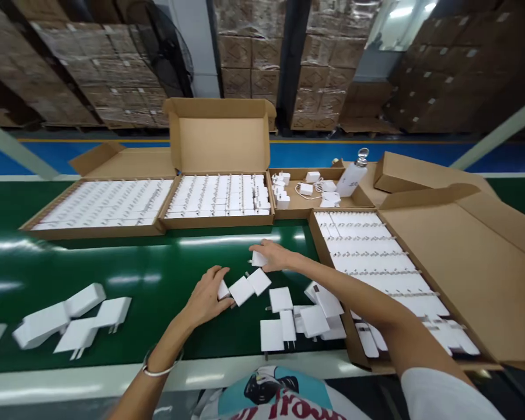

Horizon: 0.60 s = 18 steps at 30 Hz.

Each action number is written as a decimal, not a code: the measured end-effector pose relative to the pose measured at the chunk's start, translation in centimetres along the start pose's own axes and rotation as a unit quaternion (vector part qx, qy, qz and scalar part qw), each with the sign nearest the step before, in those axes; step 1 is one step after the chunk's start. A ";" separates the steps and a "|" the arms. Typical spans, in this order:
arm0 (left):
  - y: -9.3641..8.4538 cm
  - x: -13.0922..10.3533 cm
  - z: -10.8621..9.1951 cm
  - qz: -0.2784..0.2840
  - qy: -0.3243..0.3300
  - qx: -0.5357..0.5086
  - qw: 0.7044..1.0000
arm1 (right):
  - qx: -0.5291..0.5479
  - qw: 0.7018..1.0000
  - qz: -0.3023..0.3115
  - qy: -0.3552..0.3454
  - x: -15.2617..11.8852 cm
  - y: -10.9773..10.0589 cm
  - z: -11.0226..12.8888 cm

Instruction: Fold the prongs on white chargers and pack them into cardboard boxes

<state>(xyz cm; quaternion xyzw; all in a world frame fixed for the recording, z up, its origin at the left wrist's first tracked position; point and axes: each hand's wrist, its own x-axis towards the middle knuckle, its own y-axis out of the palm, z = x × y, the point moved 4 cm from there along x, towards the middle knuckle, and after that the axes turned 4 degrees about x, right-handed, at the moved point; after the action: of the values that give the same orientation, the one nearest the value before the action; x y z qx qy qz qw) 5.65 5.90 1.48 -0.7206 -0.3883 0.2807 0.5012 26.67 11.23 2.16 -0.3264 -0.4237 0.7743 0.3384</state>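
On the green surface, my left hand [207, 296] has its fingers curled round a white charger [223, 290]. My right hand [272, 255], farther forward and to the right, grips another white charger [258, 259] by its side. Between the hands lie two white chargers, one [241, 290] close to my left fingertips and one [259, 281] just below my right hand. A loose pile of several chargers [314, 321] sits under my right forearm. More chargers [76, 318] lie in a group at the left.
Two open cartons [219, 221] [100, 233] with rows of chargers stand along the back. A smaller box [295, 214] holds loose chargers, a cable and a white bottle [351, 178]. At the right is another filled carton [433, 274]. Stacked boxes and a black fan [164, 49] are beyond.
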 end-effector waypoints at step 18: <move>-0.6 -5.1 4.7 0.009 -0.296 -0.286 0.911 | 0.164 0.986 -0.037 -0.004 2.4 2.5 4.0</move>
<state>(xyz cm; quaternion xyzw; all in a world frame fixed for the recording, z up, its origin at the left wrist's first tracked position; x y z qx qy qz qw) -1.05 4.12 0.57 -0.7203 -0.5760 0.3629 0.1333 21.60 10.35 1.14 -0.2471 -0.3038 0.8219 0.4136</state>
